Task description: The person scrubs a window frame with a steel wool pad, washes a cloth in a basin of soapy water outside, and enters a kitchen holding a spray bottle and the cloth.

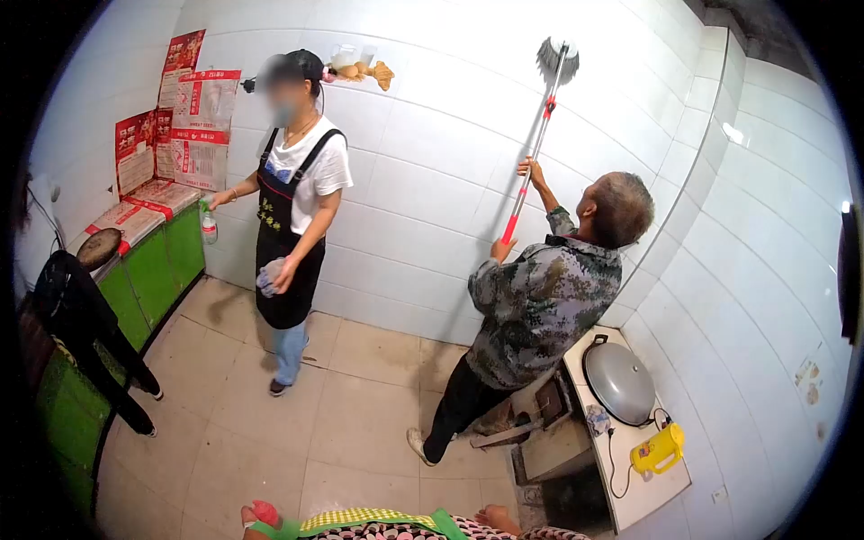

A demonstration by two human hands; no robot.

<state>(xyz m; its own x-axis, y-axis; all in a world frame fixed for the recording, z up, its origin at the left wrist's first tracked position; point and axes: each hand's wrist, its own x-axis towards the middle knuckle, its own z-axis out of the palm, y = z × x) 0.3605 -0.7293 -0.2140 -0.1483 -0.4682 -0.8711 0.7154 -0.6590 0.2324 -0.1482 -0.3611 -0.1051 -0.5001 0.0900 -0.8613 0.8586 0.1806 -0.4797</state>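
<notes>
At the bottom edge, my left hand (247, 516) is closed around a bunched pinkish-red cloth (265, 513), beside my yellow checked apron (360, 518). My right hand (495, 517) shows only in part at the apron's other side; its fingers are too small and cut off to read. A co-worker in a camouflage jacket (553, 301) holds a long red-and-silver pole (531, 166) in both hands, its grey brush head (558, 59) against the tiled wall. Another co-worker in a black apron (286, 261) has a spray bottle (209, 225) in one hand and a greyish cloth (268, 277) in the other.
Green cabinets (148, 288) run along the left, with red-and-white cardboard (198, 108) above. On the right stove counter (589, 378) are a large lidded pan (619, 382) and a yellow kettle-like jug (659, 448) with a cord. Dark clothing (85, 324) hangs at left. Tiled floor (261, 414) lies between.
</notes>
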